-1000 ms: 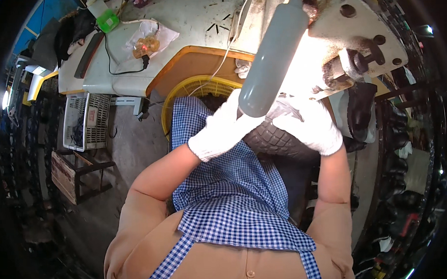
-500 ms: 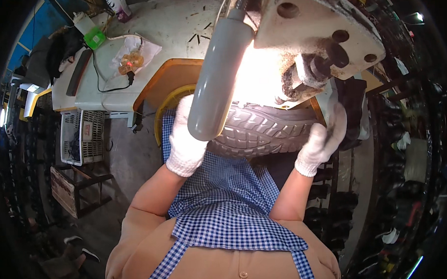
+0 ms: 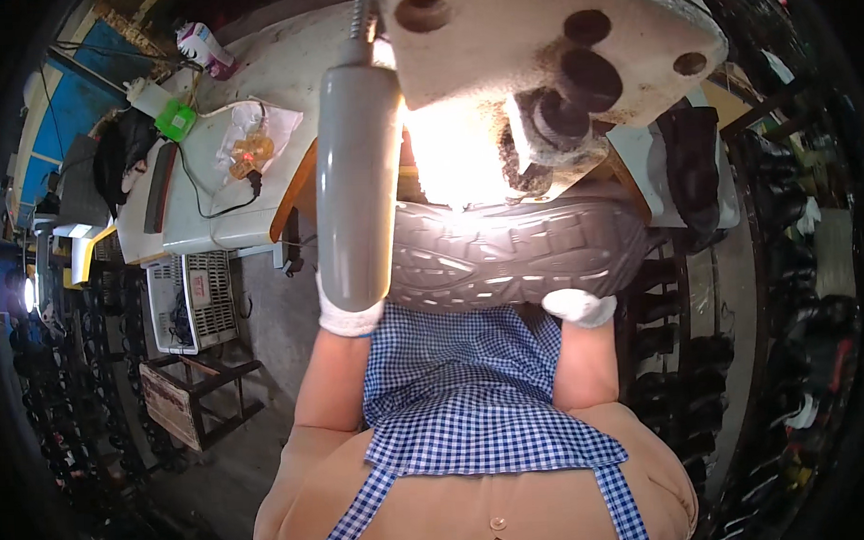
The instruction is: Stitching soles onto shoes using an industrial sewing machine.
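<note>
Your two forearms come up past the checked apron [image 3: 474, 392], wrists well apart, both hands gloved white. Right hand [image 3: 582, 307] meets the lower edge of the treaded sole [image 3: 517, 253], fingers hidden; can't tell how closed. Left hand [image 3: 350, 318] is mostly behind the lamp [image 3: 358, 187], its grip can't be told either. One sole, tread facing you, left end cut off by the lamp, right below the machine head [image 3: 538, 38]; glare washes out the middle. Three round holes in the machine plate. Farther: one stool [image 3: 175, 403], one basket [image 3: 207, 297], two bottles by the desk [image 3: 283, 85]; shoes on the right rack too dark to count
</note>
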`<act>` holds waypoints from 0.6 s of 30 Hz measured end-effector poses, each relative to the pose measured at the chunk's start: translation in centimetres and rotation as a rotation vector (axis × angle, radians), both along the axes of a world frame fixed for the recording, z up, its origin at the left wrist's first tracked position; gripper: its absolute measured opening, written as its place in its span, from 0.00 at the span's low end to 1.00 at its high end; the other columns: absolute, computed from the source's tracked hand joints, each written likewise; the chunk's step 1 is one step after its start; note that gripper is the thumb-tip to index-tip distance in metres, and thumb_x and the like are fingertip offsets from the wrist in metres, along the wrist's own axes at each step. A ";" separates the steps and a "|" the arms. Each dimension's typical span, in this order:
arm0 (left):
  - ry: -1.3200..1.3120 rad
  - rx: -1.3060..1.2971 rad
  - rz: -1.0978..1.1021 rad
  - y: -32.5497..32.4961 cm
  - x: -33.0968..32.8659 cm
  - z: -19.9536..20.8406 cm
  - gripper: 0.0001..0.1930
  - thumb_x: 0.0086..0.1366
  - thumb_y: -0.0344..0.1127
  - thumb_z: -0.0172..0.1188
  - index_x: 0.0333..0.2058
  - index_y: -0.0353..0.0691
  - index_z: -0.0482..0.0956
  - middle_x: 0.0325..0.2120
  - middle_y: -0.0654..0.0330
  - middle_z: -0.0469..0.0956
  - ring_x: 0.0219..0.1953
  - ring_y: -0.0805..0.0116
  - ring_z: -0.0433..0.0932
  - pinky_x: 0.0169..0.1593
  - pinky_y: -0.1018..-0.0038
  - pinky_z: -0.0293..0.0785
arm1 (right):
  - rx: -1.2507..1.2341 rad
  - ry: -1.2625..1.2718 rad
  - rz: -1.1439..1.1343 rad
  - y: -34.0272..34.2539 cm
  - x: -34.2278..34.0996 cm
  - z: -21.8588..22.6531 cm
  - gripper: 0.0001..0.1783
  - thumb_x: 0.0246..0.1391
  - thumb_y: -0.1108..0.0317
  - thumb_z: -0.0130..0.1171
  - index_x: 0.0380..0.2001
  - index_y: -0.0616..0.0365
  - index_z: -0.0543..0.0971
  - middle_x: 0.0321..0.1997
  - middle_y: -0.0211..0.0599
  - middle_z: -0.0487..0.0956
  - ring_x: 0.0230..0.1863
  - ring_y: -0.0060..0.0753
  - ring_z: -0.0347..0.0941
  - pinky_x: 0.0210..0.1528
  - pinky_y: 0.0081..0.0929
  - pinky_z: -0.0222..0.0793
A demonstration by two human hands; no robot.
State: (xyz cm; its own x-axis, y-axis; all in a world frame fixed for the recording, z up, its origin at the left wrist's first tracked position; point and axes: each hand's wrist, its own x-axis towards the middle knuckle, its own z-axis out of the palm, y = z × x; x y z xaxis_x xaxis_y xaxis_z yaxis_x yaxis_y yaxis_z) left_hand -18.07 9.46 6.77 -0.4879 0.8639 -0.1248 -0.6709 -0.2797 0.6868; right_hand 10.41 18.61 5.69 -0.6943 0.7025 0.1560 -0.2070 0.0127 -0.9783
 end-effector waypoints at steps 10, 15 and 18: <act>0.239 0.077 -0.017 -1.3 -6.1 -1.2 0.22 0.75 0.44 0.50 0.60 0.37 0.68 0.55 0.51 0.75 0.55 0.57 0.77 0.59 0.61 0.76 | 0.113 -0.189 -0.092 -3.4 -7.4 1.6 0.40 0.51 0.54 0.71 0.65 0.57 0.70 0.68 0.45 0.70 0.70 0.47 0.63 0.73 0.44 0.55; -0.020 0.029 0.016 -3.7 -7.0 -3.3 0.22 0.74 0.43 0.53 0.60 0.36 0.68 0.56 0.48 0.74 0.61 0.53 0.71 0.66 0.55 0.67 | -0.012 -0.111 0.054 -1.5 -8.0 2.6 0.43 0.44 0.58 0.79 0.61 0.61 0.71 0.63 0.45 0.73 0.64 0.38 0.70 0.67 0.35 0.66; 0.050 -0.117 0.106 -3.0 -5.7 -1.8 0.29 0.70 0.47 0.59 0.62 0.35 0.67 0.58 0.50 0.73 0.62 0.56 0.70 0.66 0.59 0.66 | -0.038 -0.225 0.077 0.1 -7.2 5.1 0.48 0.41 0.60 0.80 0.64 0.62 0.67 0.60 0.46 0.76 0.61 0.35 0.72 0.65 0.33 0.69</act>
